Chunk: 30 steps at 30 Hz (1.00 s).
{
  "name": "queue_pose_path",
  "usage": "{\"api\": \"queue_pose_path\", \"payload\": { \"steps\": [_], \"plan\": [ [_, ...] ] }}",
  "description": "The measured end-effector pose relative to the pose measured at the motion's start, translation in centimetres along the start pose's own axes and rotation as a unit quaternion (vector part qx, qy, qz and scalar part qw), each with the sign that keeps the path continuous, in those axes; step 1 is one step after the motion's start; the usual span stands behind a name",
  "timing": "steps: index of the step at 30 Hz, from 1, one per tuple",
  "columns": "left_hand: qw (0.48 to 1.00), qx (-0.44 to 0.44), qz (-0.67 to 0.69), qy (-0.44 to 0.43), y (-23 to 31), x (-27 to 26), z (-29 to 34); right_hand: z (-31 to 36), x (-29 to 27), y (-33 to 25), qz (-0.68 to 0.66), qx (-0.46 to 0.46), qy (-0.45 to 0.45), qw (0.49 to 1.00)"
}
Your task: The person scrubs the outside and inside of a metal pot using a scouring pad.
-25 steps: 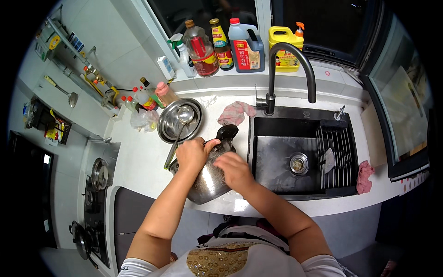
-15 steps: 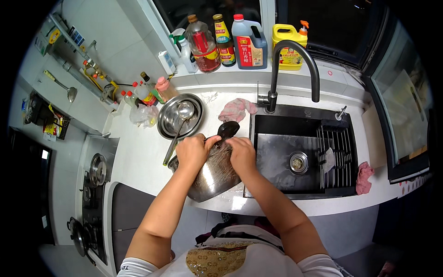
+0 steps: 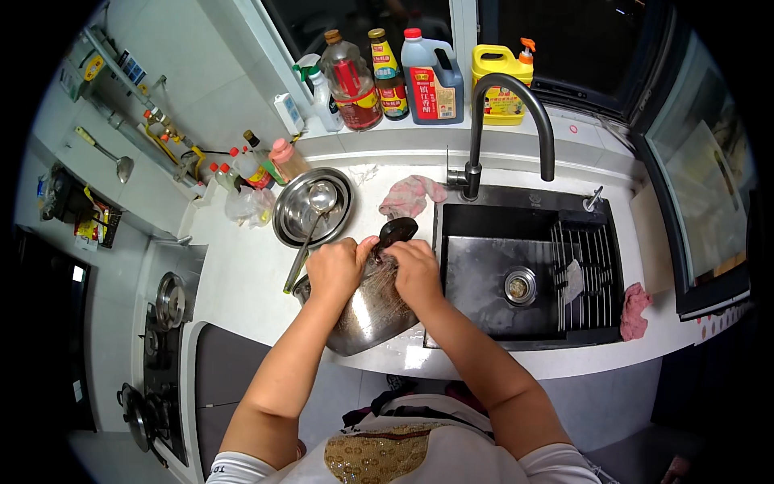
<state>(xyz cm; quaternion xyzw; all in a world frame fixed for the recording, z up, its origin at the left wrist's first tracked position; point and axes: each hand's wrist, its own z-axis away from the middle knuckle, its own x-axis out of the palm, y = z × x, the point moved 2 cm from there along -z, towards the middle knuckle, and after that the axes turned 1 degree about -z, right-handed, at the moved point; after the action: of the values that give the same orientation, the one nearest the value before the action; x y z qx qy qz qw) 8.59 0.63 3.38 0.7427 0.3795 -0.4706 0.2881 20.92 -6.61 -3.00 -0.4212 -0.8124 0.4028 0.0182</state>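
"Where is the steel pot [image 3: 367, 319]?"

"Middle of the frame, a little below centre, at the near edge of the white bench [image 3: 234, 270] and just left of the dark sink [image 3: 480, 270]. Its black handle [image 3: 397, 232] points up the frame; the wall is streaked and shiny."

"And the left hand [image 3: 337, 266]?"

"Curled tightly on the upper part of the pot — thumb stretched toward the black handle. The curled fingers hide exactly what they grip."

"The right hand [image 3: 415, 268]?"

"On the other side, knuckles bent, fingertips gathered on the pot just below the handle. I cannot tell whether they pinch something or only press; the tips are partly hidden."

"What's nearby?"

"Up and left of the pot, a metal bowl [image 3: 297, 214] with a ladle [image 3: 322, 196] in it, the ladle's handle reaching over the rim down toward the pot. Above the black handle, a pink-and-white cloth [image 3: 413, 196] lies crumpled beside the sink."

"Farther right?"

"A dark tap [image 3: 475, 137] arches over the sink — and a red cloth [image 3: 636, 311] lies by the sink's right edge."
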Motion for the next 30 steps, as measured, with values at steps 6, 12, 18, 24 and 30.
{"api": "queue_pose_path", "payload": {
  "steps": [6, 12, 18, 24, 30],
  "plan": [
    [1.0, -0.007, -0.004, -0.008, -0.3, 0.2, 0.3, 0.3, 0.4, -1.1, -0.074, 0.035, -0.015, 0.997],
    [1.0, -0.02, -0.002, -0.016, 0.2, -0.4, 0.2, 1.1, 0.4, 1.3, -0.062, 0.095, -0.017, 0.993],
    [1.0, 0.0, -0.005, -0.013, 0.2, -0.2, 0.1, 1.0, 0.0, 2.0, -0.011, 0.126, -0.029, 0.992],
    [0.999, -0.034, 0.014, -0.033, -0.1, -0.2, 0.3, 1.0, 0.0, 0.6, -0.064, 0.079, -0.03, 0.994],
    [0.999, -0.034, 0.004, -0.028, 0.0, -0.3, 0.2, 1.0, 0.3, 1.0, -0.019, 0.082, -0.037, 0.996]
  ]
}}
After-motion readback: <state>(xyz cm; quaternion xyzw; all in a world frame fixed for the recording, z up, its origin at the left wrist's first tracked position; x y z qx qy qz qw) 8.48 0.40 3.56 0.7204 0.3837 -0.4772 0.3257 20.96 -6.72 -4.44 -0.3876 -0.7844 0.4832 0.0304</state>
